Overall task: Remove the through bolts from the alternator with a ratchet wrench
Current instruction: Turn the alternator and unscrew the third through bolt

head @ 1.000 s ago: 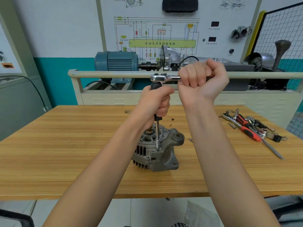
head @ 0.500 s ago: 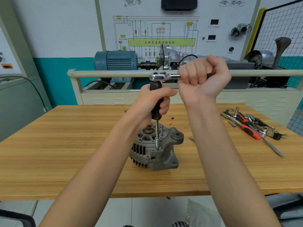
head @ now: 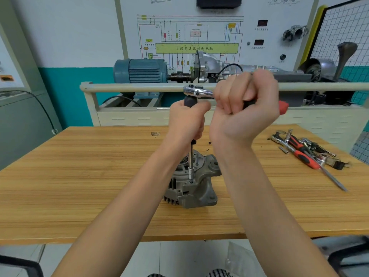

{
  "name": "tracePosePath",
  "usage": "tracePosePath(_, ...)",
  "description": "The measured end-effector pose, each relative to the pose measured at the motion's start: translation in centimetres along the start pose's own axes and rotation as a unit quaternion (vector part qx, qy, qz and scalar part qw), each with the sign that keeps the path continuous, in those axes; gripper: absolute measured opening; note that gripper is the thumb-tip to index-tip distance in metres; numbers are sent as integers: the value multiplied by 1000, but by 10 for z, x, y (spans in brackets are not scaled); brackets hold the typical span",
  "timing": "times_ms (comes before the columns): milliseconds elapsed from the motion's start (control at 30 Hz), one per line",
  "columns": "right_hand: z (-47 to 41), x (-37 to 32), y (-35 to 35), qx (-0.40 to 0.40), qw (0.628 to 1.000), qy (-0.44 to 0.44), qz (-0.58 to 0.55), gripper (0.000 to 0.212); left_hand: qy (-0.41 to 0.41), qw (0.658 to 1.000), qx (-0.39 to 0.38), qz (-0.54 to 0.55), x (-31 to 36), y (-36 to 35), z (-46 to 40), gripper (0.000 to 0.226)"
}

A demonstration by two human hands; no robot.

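A grey alternator (head: 196, 188) stands on the wooden table (head: 79, 176), pulley end up. A slim extension shaft with a socket (head: 191, 172) stands upright on a through bolt at the housing's near edge. My left hand (head: 187, 122) grips the black handle of that extension. On top sits the chrome head of the ratchet wrench (head: 196, 91). Its handle runs right, and my right hand (head: 245, 108) grips it in a fist; the red handle end (head: 283, 107) sticks out past my palm. The bolt itself is hidden under the socket.
A pile of tools, with a red-handled screwdriver (head: 307, 158), another ratchet and sockets, lies at the table's right. Behind the table runs a beige rail (head: 129, 87) in front of a training stand with a blue motor (head: 139, 70) and a wiring board.
My right hand has swung the ratchet handle toward me, so the red end now shows past my palm. My left hand and the extension stay in place.
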State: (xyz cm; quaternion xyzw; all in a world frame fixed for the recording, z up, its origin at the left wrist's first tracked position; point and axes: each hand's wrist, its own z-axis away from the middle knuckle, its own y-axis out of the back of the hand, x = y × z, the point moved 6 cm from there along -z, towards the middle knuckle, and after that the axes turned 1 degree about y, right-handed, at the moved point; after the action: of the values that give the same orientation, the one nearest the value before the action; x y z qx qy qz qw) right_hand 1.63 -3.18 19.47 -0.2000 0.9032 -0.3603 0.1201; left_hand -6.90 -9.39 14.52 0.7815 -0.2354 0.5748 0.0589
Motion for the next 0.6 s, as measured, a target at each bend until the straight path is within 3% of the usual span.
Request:
tracePosePath(67,6,-4,-8,-22,998,55,30,31,-6,1000,5,-8,0,-1,1,43)
tracePosePath(133,2,-3,-6,-22,999,33,22,33,-2,1000,-7,-5,-1,-1,0,44)
tracePosePath(300,-26,9,25,55,986,-147,-64,43,9,995,-102,-3,-2,-1,-3,43)
tracePosePath(433,-38,35,46,141,926,-293,-189,42,14,980,-197,8,0,-9,2,34)
tracePosePath(500,-39,42,53,161,914,-315,-199,43,21,984,-179,16,-2,-10,1,42)
tracePosePath(600,-36,39,50,166,926,-288,-179,41,31,993,-118,10,-5,-7,-1,56)
